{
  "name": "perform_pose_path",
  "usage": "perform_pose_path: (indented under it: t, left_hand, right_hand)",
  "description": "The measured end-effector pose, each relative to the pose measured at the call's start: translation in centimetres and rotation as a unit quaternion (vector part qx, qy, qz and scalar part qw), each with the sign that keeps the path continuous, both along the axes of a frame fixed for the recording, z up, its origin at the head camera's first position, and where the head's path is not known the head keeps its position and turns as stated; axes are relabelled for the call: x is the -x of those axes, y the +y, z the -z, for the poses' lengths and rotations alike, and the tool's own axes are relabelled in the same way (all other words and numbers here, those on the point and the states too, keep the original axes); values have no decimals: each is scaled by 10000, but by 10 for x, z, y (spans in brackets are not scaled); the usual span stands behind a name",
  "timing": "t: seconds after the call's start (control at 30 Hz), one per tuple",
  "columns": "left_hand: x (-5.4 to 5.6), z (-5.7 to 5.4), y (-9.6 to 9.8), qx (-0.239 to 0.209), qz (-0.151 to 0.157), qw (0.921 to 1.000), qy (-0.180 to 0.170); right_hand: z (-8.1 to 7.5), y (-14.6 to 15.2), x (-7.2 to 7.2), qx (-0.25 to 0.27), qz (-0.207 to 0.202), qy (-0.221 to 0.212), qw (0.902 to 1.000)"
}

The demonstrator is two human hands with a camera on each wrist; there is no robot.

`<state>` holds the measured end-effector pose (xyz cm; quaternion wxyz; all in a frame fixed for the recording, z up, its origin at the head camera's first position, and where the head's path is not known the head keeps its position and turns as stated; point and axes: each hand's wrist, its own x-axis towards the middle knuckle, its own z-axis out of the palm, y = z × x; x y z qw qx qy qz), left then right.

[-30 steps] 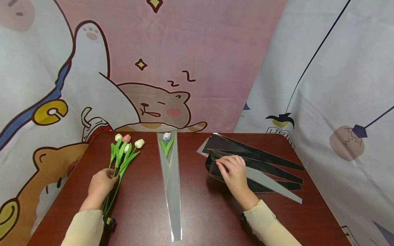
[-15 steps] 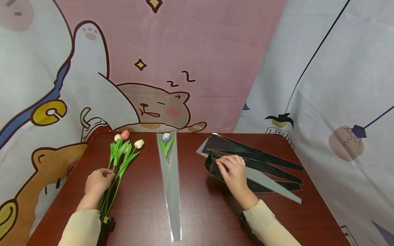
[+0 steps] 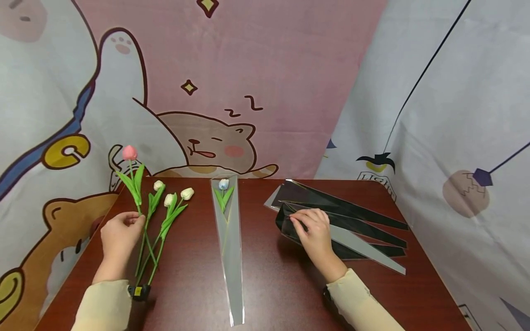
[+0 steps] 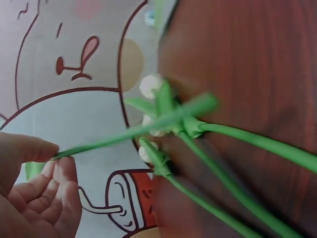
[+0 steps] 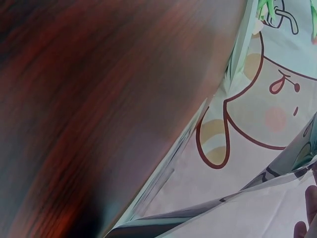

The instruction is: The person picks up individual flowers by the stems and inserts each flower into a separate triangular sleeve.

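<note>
Lifts the pink tulip (image 3: 137,195) higher and further left than a second ago, its bloom now apart from the white ones.

Pinches its stem narrowly between thumb and fingers (image 4: 65,186) of the left hand (image 3: 121,235), bloom up before the printed cloth (image 3: 290,92), lower stem slanting across other stems in the head view. Has three white tulips (image 3: 153,201) lying just to the right on the counter (image 3: 190,276). With the right hand (image 3: 314,227), pinches the wide end of a black sleeve (image 3: 285,223), partly overlapping other dark sleeves (image 3: 348,202). Has a grey sleeve (image 3: 234,262), with a pale blue tulip (image 3: 224,185) inside, lying between both hands.
</note>
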<state>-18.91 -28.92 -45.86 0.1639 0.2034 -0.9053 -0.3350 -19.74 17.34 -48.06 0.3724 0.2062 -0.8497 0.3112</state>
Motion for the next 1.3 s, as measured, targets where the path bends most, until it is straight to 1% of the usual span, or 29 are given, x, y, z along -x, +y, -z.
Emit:
perform_pose_path:
  t: [0.07,0.17,0.23,0.27,0.3,0.33,0.37,0.4,0.43,0.5,0.53,0.57,0.67,0.73,0.77,0.8,0.83,0.87,1.0,1.03,1.07,1.2,1.3]
  left_hand:
    - [0,-4,-2,-107,-155,9995,244]
    - [0,-8,-2,-306,-319,9968,672]
    - [0,-9,0,-605,-365,9928,966]
    - [1,-10,1,-869,-399,9891,1122]
    - [1,-10,3,-1167,-417,9837,1299]
    - [1,-11,5,-1563,-444,9756,1480]
    - [2,-11,7,-2014,-464,9636,1694]
    - [2,-12,9,-2480,-471,9484,1920]
    - [3,-13,11,-2920,-490,9307,2147]
    - [4,-15,15,-3730,-472,8917,2521]
    - [4,-16,17,-4067,-477,8740,2617]
    - [5,-17,19,-4339,-456,8591,2675]
    - [7,-19,24,-4916,-420,8279,2667]
    - [7,-21,28,-5156,-406,8152,2607]
    - [6,-22,30,-5245,-375,8103,2585]
    - [6,-23,32,-5304,-356,8074,2561]
    - [5,-24,34,-5400,-351,8022,2524]
    - [5,-24,36,-5447,-326,7997,2503]
    - [4,-25,48,-5519,-206,7981,2407]
    - [4,-25,51,-5592,-193,7945,2360]
    - [4,-25,55,-5584,-152,7959,2335]
    - [5,-23,74,-5621,44,7943,2305]
    - [7,-21,88,-5564,246,7957,2382]
  right_hand:
    - [0,0,0,0,3,24,10000]
    - [0,0,0,13,3,54,10000]
    - [0,0,0,25,18,57,10000]
    - [0,0,0,34,25,55,10000]
    - [0,0,0,44,27,34,10000]
    - [0,0,0,51,30,20,10000]
    - [0,0,1,59,35,14,10000]
    - [0,0,1,66,40,-2,10000]
    - [0,0,1,79,42,-3,10000]
    - [-1,0,2,105,51,3,9999]
    - [-1,0,2,114,60,7,9999]
    - [-1,0,2,120,69,18,9999]
    - [-1,1,1,110,74,-21,9999]
    - [-1,1,1,93,59,-69,9999]
    - [-1,1,1,80,55,-84,9999]
    - [-1,1,1,72,51,-102,9999]
    - [-1,1,0,71,49,-106,9999]
    - [-1,2,0,62,50,-110,9999]
    - [0,2,1,68,63,-129,9999]
    - [0,1,1,78,68,-129,9999]
    - [0,1,1,89,68,-130,9999]
    - [0,-2,1,140,52,-67,9999]
    - [-1,-4,2,146,33,-39,9999]
